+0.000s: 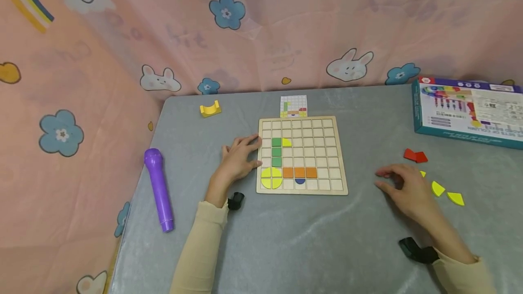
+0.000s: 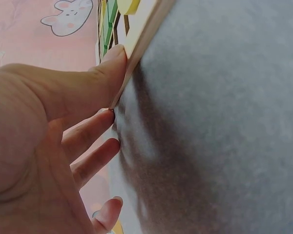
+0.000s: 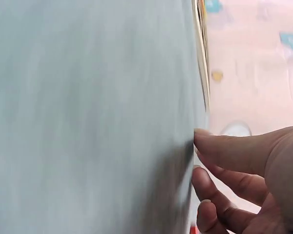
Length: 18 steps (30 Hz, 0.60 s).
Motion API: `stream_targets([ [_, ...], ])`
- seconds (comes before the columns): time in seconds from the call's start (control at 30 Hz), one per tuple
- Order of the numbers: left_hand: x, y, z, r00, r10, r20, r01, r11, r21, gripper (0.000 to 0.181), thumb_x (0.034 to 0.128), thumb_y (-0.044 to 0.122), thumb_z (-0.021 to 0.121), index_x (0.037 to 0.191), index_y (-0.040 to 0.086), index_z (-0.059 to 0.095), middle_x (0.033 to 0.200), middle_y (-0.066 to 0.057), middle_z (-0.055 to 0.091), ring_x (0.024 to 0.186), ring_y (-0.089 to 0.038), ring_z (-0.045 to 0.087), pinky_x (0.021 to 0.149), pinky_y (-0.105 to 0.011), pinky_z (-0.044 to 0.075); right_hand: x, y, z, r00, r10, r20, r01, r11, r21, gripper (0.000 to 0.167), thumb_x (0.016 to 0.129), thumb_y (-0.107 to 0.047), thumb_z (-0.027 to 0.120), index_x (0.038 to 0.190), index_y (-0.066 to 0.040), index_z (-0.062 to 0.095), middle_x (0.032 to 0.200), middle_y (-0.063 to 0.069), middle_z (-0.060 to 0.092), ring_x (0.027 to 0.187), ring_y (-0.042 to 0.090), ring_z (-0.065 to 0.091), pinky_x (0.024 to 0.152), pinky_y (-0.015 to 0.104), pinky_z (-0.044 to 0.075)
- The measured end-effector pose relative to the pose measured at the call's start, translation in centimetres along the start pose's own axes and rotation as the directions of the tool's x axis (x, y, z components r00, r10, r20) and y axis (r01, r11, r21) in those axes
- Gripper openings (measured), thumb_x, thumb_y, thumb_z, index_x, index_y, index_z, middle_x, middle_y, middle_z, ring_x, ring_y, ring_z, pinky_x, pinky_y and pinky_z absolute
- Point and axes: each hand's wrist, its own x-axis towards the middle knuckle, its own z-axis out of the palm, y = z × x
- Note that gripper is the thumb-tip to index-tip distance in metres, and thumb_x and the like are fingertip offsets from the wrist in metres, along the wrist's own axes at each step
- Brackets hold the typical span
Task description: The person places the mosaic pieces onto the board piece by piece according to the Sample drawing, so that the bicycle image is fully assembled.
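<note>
The right hand (image 1: 410,190) covers part of one yellow piece (image 1: 423,174), leaving only a corner in sight. The box (image 1: 470,115) runs off the right side of the head view, its finer print too small to read. In the left wrist view, the top edge crops the board (image 2: 140,36). In the right wrist view, the tabletop (image 3: 88,97) is blurred, and a red thing (image 3: 193,229) at the bottom is cut too short to identify.

“SETS OF COLUMN” on box (image 1: 470,111)
</note>
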Motion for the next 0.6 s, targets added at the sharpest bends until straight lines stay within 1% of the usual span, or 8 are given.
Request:
stream_targets([
  [0.07, 0.0, 0.0, 0.0, 1.0, -0.001, 0.003, 0.001, 1.0, -0.004, 0.07, 0.0994, 0.028, 0.076, 0.163, 0.022, 0.045, 0.175, 0.005, 0.031, 0.158, -0.026, 0.03, 0.109, -0.057, 0.023, -0.2, 1.1, -0.9, 1.0, 0.028, -0.008, -0.028, 1.0, -0.013, 0.025, 0.094, -0.008, 0.08, 0.115, 0.002, 0.074, 0.118, 0.029, 0.067, 0.102, 0.041, 0.053, 0.084, 0.043, 0.039],
  [0.13, 0.0, 0.0, 0.0, 1.0, -0.001, 0.005, 0.001, 1.0, -0.006, 0.07, 0.0996, 0.028, 0.075, 0.163, 0.022, 0.045, 0.175, 0.005, 0.031, 0.158, -0.026, 0.03, 0.109, -0.057, 0.022, -0.4, 2.1, -1.7, 0.998, 0.06, -0.008, -0.06, 0.998, -0.008, 0.026, 0.097, -0.009, 0.078, 0.117, 0.004, 0.072, 0.125, 0.033, 0.062, 0.109, 0.047, 0.049, 0.089, 0.055, 0.041],
  [0.27, 0.0, 0.0, 0.0, 1.0, -0.001, 0.005, 0.001, 1.0, -0.008, 0.07, 0.0996, 0.028, 0.075, 0.163, 0.022, 0.045, 0.175, 0.005, 0.031, 0.158, -0.026, 0.03, 0.11, -0.058, 0.022, -0.6, 3.8, -3.2, 0.994, 0.105, -0.034, -0.105, 0.994, -0.001, 0.028, 0.1, -0.008, 0.073, 0.121, 0.009, 0.069, 0.132, 0.041, 0.052, 0.119, 0.058, 0.041, 0.095, 0.072, 0.033],
  [0.3, 0.0, 0.0, 0.0, 1.0, -0.002, 0.004, 0.002, 1.0, -0.009, 0.07, 0.0996, 0.028, 0.075, 0.163, 0.022, 0.045, 0.175, 0.005, 0.031, 0.159, -0.026, 0.03, 0.11, -0.058, 0.022, -0.7, 4.2, -3.5, 0.992, 0.115, -0.041, -0.116, 0.993, -0.003, 0.028, 0.1, -0.008, 0.072, 0.122, 0.01, 0.068, 0.133, 0.042, 0.05, 0.12, 0.059, 0.039, 0.095, 0.072, 0.033],
  [0.33, 0.0, 0.0, 0.0, 1.0, -0.002, 0.004, 0.002, 1.0, -0.009, 0.07, 0.0997, 0.028, 0.075, 0.163, 0.022, 0.045, 0.175, 0.005, 0.031, 0.159, -0.026, 0.029, 0.11, -0.058, 0.022, -0.7, 4.4, -3.7, 0.991, 0.125, -0.049, -0.125, 0.992, -0.01, 0.028, 0.101, -0.007, 0.071, 0.123, 0.011, 0.067, 0.133, 0.042, 0.049, 0.119, 0.059, 0.039, 0.092, 0.071, 0.033],
  [0.47, 0.0, 0.0, -0.1, 1.0, -0.005, 0.003, 0.005, 1.0, -0.009, 0.069, 0.0998, 0.028, 0.075, 0.162, 0.022, 0.045, 0.175, 0.005, 0.031, 0.159, -0.026, 0.029, 0.11, -0.058, 0.022, -0.7, 5.2, -4.2, 0.985, 0.168, -0.051, -0.17, 0.985, -0.039, 0.029, 0.102, -0.007, 0.068, 0.126, 0.01, 0.065, 0.128, 0.039, 0.051, 0.111, 0.053, 0.04, 0.083, 0.053, 0.036],
  [0.53, 0.0, 0.0, -0.1, 1.0, -0.003, 0.004, 0.003, 1.0, -0.008, 0.069, 0.0998, 0.028, 0.075, 0.162, 0.022, 0.046, 0.175, 0.005, 0.031, 0.159, -0.026, 0.03, 0.11, -0.058, 0.022, -0.7, 5.3, -4.3, 0.982, 0.18, -0.048, -0.183, 0.981, -0.058, 0.03, 0.103, -0.007, 0.068, 0.127, 0.01, 0.065, 0.121, 0.036, 0.053, 0.104, 0.048, 0.041, 0.078, 0.044, 0.032],
  [0.6, 0.0, 0.0, 0.0, 1.0, -0.001, 0.003, 0.001, 1.0, -0.009, 0.069, 0.0997, 0.028, 0.075, 0.162, 0.022, 0.046, 0.175, 0.005, 0.031, 0.158, -0.025, 0.03, 0.11, -0.058, 0.022, -0.6, 5.2, -4.4, 0.98, 0.192, -0.044, -0.194, 0.979, -0.064, 0.029, 0.102, -0.008, 0.069, 0.125, 0.01, 0.066, 0.113, 0.032, 0.054, 0.099, 0.044, 0.042, 0.076, 0.039, 0.03],
])
